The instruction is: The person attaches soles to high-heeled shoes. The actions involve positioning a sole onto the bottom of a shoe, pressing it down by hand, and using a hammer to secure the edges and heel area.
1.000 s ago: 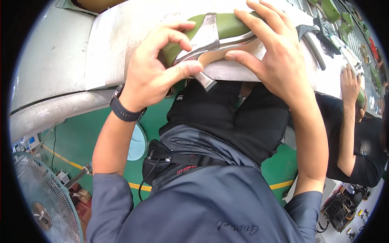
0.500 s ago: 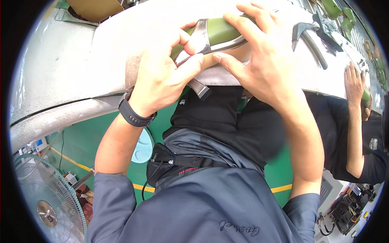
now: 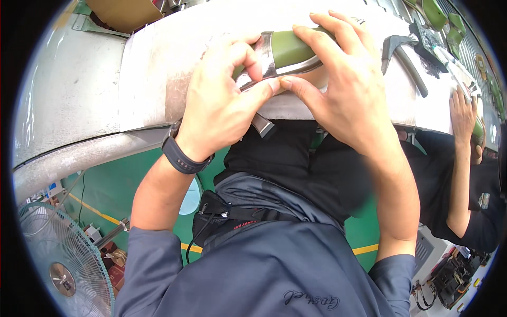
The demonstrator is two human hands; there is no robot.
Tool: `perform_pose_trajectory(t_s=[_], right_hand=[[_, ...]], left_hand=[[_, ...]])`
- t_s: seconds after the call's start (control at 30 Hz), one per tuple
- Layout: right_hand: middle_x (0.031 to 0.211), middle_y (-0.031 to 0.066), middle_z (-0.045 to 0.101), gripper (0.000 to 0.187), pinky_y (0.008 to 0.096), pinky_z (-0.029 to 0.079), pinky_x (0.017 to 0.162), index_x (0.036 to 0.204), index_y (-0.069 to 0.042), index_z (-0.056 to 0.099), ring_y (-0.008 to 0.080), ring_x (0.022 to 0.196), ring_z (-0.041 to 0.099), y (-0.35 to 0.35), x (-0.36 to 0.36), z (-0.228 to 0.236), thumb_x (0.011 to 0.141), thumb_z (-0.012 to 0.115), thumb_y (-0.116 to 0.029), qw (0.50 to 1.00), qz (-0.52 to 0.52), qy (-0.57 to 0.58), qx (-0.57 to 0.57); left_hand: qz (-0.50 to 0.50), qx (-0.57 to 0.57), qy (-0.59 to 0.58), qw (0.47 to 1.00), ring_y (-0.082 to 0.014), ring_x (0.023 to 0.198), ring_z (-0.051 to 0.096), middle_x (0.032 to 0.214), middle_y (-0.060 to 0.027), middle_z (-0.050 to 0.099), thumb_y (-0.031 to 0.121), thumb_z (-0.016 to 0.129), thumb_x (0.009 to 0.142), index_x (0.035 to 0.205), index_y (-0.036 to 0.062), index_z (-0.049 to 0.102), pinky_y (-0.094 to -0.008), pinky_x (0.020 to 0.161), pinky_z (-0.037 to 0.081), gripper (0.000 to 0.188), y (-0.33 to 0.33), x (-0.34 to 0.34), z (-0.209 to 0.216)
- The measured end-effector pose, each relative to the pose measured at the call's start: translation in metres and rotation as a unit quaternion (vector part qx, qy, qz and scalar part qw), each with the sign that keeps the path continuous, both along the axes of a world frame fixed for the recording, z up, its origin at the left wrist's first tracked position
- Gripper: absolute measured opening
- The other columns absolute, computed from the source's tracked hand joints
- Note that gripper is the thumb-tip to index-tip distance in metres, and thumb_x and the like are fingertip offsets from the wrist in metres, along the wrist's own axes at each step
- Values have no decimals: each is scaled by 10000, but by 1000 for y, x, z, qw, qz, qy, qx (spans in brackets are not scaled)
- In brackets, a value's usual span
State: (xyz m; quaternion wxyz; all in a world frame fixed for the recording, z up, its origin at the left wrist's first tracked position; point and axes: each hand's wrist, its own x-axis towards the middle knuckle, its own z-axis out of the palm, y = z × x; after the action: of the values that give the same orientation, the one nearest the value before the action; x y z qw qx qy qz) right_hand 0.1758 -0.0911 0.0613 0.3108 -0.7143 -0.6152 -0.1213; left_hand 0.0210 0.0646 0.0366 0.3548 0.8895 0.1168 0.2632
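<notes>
A green shoe last (image 3: 291, 48) lies on its side on the bench in front of me. A shiny silver shoe upper (image 3: 268, 55) wraps across it as a band and runs along its lower edge, above a tan sole edge. My left hand (image 3: 219, 100) is closed at the left end, curled fingers and thumb pinching the silver material. My right hand (image 3: 351, 87) grips the right end, fingers over the top and thumb pressed on the near edge. Both thumb tips nearly meet. A metal tool head (image 3: 262, 126) pokes out beneath my left hand at the bench edge.
A hammer (image 3: 406, 61) lies on the bench to the right, beside a dark pad (image 3: 426, 50). Further right, a co-worker's hand (image 3: 463, 113) holds another green last. A cardboard box (image 3: 124, 13) stands far left; a fan (image 3: 66, 274) is at lower left.
My left thumb has slid right along the near edge, closer to my right thumb. The view has shifted slightly, so the last and bench sit a little lower. Both hands keep hold.
</notes>
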Motion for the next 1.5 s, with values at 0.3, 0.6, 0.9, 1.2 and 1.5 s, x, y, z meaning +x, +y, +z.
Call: perform_pose_trajectory(t_s=[0.3, 0.6, 0.9, 1.2, 1.5], right_hand=[[1412, 161, 595, 519, 473, 433, 1120, 1318, -72, 673, 399, 1341, 513, -2, 7, -2, 821, 808, -139, 997, -4, 46, -55], [1466, 165, 593, 539, 449, 425, 1150, 1374, -54, 646, 363, 1360, 552, -26, 38, -3, 868, 799, -162, 992, -67, 104, -6], [1226, 181, 646, 490, 466, 477, 1020, 1352, -60, 644, 372, 1142, 610, -92, 121, -62, 866, 594, -20, 955, -288, -65, 9], [839, 118, 648, 399, 346, 507, 709, 1263, -58, 692, 217, 750, 653, -92, 89, -31, 870, 653, 2, 958, -237, 162, -26], [580, 40, 507, 351, 279, 418, 444, 1287, 133, 598, 117, 427, 466, -71, 6, -23, 1006, 599, -78, 696, -149, 668, 218]], left_hand=[[-68, -46, 109, 991, -207, 1168, 624, 1247, -104, 665, 204, 847, 833, 1347, 19, 620, -355, 1036, 481, 591, 26, 15, 13], [-66, 54, 74, 994, -410, 1172, 649, 1244, -269, 656, 324, 768, 897, 1335, -56, 570, -464, 1005, 514, 613, -9, 29, 10], [-101, 42, 122, 986, -333, 1296, 594, 1368, -221, 606, 294, 847, 862, 1521, 6, 450, -426, 1117, 459, 822, -15, 55, 17], [-190, 91, 110, 971, -412, 1408, 512, 1531, -240, 518, 282, 860, 812, 1615, 83, 370, -452, 1184, 399, 962, -19, 85, 23], [-216, 52, 135, 966, -415, 1371, 541, 1487, -244, 546, 120, 871, 758, 1596, 41, 387, -442, 1151, 430, 971, -24, 97, 30]])
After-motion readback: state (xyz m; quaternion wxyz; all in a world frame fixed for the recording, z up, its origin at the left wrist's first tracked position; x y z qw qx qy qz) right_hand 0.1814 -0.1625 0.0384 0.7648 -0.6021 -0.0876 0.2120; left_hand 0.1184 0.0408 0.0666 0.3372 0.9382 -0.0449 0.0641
